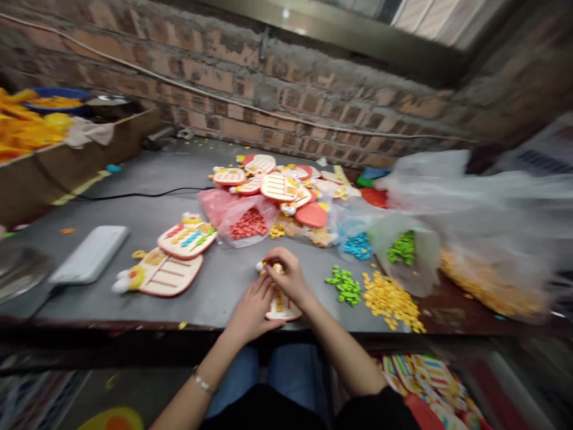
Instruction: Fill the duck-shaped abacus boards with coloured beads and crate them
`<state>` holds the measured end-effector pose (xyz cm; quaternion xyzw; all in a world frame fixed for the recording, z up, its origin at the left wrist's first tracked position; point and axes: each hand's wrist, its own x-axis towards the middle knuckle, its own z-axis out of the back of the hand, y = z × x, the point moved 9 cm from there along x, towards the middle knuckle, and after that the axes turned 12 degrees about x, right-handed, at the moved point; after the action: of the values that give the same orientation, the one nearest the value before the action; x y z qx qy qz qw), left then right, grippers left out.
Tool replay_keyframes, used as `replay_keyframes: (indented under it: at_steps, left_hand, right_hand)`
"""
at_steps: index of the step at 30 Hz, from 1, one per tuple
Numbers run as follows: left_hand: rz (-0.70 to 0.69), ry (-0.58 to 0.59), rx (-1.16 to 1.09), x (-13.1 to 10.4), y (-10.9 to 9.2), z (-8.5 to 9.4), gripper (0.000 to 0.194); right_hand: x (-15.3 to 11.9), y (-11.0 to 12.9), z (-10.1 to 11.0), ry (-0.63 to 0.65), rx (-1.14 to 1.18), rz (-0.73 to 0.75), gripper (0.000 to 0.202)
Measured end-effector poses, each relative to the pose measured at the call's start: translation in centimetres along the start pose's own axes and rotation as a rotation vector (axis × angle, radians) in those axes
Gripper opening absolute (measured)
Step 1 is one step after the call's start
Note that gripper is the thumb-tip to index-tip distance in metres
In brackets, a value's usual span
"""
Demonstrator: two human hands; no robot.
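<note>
A cream toy board with a red rim [293,312] and yellow pieces in a slot lies at the table's front edge, partly under my hands. My left hand [254,310] rests on its left side, fingers together, thumb along the lower edge. Above the board's upper part, my right hand [286,276] has its fingers bent together near the toy's head; whatever is between its fingertips is too small to tell. To the right are loose green pieces [344,285] and yellow pieces [389,297].
Two toy boards [172,276] overlap at left, beside a white power bank [91,255] with a cable. Behind are piled toy boards [277,186] and an open bag of red pieces [248,224]. Bags of blue [357,245], green [401,248] and orange pieces [487,286] stand right.
</note>
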<state>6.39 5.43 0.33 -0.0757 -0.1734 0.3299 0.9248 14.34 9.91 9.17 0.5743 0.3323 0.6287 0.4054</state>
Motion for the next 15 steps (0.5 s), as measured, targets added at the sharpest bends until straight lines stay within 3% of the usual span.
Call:
replay_keyframes:
  at_steps: [5,9,15]
  left_hand:
    - [-0.027,-0.099,0.034,-0.1,0.7,-0.9,0.079]
    - [-0.051,-0.094,0.044,0.1,0.8,-1.0,0.072]
    - [-0.060,-0.103,0.052,0.1,1.0,-1.3,0.069]
  right_hand:
    - [-7.0,-1.4,6.5,-0.361,0.104,-0.056,0.005]
    - [-13.4,-2.4,11.3,-0.595,0.180,-0.137,0.009]
    - [-21.3,-1.8,17.7,-0.909,0.103,-0.177,0.024]
